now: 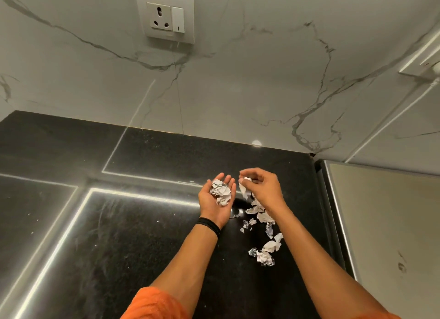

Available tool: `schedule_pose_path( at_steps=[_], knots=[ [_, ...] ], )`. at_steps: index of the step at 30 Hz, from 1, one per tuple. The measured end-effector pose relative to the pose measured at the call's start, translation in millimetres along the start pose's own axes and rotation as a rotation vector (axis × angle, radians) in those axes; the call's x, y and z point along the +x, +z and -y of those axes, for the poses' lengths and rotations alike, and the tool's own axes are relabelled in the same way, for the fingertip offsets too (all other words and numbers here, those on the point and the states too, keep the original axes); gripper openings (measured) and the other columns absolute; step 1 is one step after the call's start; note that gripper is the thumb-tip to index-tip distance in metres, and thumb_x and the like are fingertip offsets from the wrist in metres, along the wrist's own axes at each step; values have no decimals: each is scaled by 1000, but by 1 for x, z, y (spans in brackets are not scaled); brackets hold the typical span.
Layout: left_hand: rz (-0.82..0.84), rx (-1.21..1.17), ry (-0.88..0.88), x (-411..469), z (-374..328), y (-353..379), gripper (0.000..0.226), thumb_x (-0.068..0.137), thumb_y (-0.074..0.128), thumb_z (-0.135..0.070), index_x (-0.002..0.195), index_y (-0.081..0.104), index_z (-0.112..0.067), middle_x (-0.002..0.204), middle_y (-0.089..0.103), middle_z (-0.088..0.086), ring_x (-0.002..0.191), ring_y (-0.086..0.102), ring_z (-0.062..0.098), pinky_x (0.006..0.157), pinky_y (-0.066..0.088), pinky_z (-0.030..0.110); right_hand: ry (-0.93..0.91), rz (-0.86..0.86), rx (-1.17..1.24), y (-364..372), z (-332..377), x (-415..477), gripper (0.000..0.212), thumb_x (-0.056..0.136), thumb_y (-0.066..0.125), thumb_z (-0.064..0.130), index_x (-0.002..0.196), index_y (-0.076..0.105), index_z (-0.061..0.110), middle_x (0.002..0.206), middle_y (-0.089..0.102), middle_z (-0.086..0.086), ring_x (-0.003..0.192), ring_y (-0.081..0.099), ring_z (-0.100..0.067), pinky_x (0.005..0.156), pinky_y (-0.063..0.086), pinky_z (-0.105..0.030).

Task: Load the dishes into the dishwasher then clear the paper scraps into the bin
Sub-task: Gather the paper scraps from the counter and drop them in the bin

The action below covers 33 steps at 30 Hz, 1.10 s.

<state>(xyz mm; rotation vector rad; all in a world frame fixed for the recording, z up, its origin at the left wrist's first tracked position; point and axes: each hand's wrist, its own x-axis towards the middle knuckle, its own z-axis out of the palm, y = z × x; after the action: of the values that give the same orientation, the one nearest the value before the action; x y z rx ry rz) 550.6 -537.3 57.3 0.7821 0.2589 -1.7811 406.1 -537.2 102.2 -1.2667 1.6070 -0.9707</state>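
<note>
Scraps (270,246): crumpled white paper, glossy black counter (142,247) | left hand (212,208) cupped, carrying some | right hand (264,187) pinching one

Your left hand (217,199) is held palm up over a glossy black counter (119,223), fingers relaxed, cupping a heap of crumpled paper (222,191); a black band (209,224) circles that wrist. Just beside it, your right hand (264,187) pinches a white scrap (245,189) between thumb and fingertips. More torn scraps (267,249) lie scattered on the counter beside your right forearm, and a wall socket (164,15) sits high on the grey-veined marble wall (238,80) behind.
</note>
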Motion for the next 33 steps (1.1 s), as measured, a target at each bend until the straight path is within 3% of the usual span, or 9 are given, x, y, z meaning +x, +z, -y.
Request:
schedule_pose_path(
  at_steps=[4,7,10,14,18,22,26,29,33],
  knots=[
    [37,7,-54,6,13,5,45,106,34,-37,125,61,-6,129,60,21,116,60,31,105,45,40,-3,117,210,8,23,-21,19,89,76,8,106,76,16,104,77,0,102,73,-15,88,60,-31],
    [60,26,-109,9,19,3,53,105,36,-37,141,54,-4,144,54,23,137,50,35,120,32,43,-34,123,214,12,26,-23,19,90,74,9,107,77,17,105,77,-2,103,73,-17,92,59,-36],
    [84,22,-146,6,21,6,50,103,40,-36,141,56,-6,143,56,20,135,52,33,117,36,44,-100,127,88,10,28,-20,18,95,68,12,110,77,18,105,77,4,104,72,-11,95,57,-32],
    [109,9,-173,2,20,10,47,103,39,-35,134,60,-6,135,63,20,125,60,32,110,44,42,-106,161,139,7,32,-18,23,101,60,9,119,74,15,109,77,2,109,71,-10,97,56,-28],
    [95,-62,-180,3,18,12,46,106,37,-34,133,60,-5,136,61,25,124,60,36,106,47,46,-68,-32,159,-8,22,-6,22,100,59,7,114,73,17,107,77,2,106,72,-10,92,57,-27],
    [64,-73,-176,12,12,9,45,107,37,-33,126,64,-2,135,61,24,123,59,37,99,50,48,53,-174,-187,-36,-10,20,23,96,67,9,110,73,25,106,75,7,104,70,-9,97,55,-32],
    [72,-40,-160,16,7,10,46,107,36,-34,125,64,-2,134,62,23,122,60,36,98,50,48,166,-53,-574,-41,-28,30,38,93,73,24,130,66,24,129,67,0,122,62,-19,103,49,-36],
    [67,-27,-163,20,8,12,46,107,37,-34,126,64,-3,133,63,23,123,59,36,99,50,48,116,74,-791,-27,-31,29,54,88,77,35,138,60,27,135,59,-2,127,55,-22,105,47,-38],
    [48,5,-149,24,9,12,46,107,37,-35,128,64,-3,132,63,23,123,59,36,100,49,47,-27,98,-922,-13,-38,24,36,90,75,22,125,69,26,122,63,1,115,61,-18,97,50,-32]
  ],
)
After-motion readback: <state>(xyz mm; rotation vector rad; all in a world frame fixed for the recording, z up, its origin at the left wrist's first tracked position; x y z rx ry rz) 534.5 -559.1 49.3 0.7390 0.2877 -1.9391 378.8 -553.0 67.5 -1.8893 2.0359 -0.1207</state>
